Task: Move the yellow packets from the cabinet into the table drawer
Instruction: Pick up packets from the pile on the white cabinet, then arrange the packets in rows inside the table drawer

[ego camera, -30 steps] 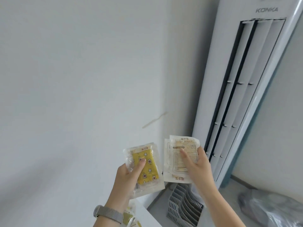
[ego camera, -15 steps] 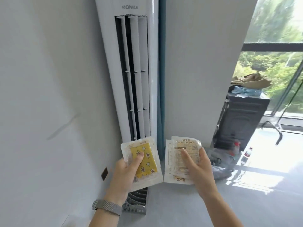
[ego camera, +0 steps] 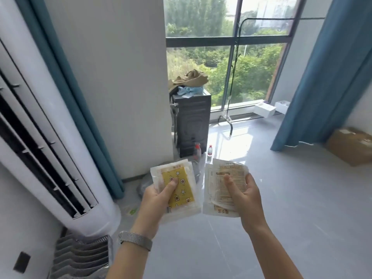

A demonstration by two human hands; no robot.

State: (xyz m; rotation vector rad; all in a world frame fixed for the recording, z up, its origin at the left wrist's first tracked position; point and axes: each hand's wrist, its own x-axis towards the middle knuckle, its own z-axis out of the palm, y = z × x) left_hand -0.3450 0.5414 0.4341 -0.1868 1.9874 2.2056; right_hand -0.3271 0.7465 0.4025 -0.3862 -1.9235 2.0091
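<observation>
The left hand (ego camera: 159,200) grips a small stack of packets (ego camera: 177,190), thumb pressed across the front, fingers curled behind. The top one shows its face: a yellow pad printed with small stars and flowers, sealed in a clear wrapper with a wide pale border. A mesh watch band (ego camera: 134,239) circles that wrist.

The right hand (ego camera: 244,199) pinches a second stack (ego camera: 221,188) just right of the yellow packets, thumb on top, fingers wrapped under. These lie back side up: pale wrappers with a block of fine print, unreadable here, and a tan shade showing through. The two stacks sit side by side, edges close but apart, both held in the air above the grey floor (ego camera: 291,208).

Left of the packets stands a white air conditioner (ego camera: 50,148) with dark vertical vents, a blue curtain (ego camera: 66,81) behind it. Beyond the packets is a dark cabinet (ego camera: 191,121) with crumpled cloth on top and two bottles (ego camera: 203,151) at its foot, before a window (ego camera: 251,67). Far right of the packets lies a cardboard box (ego camera: 350,146).
</observation>
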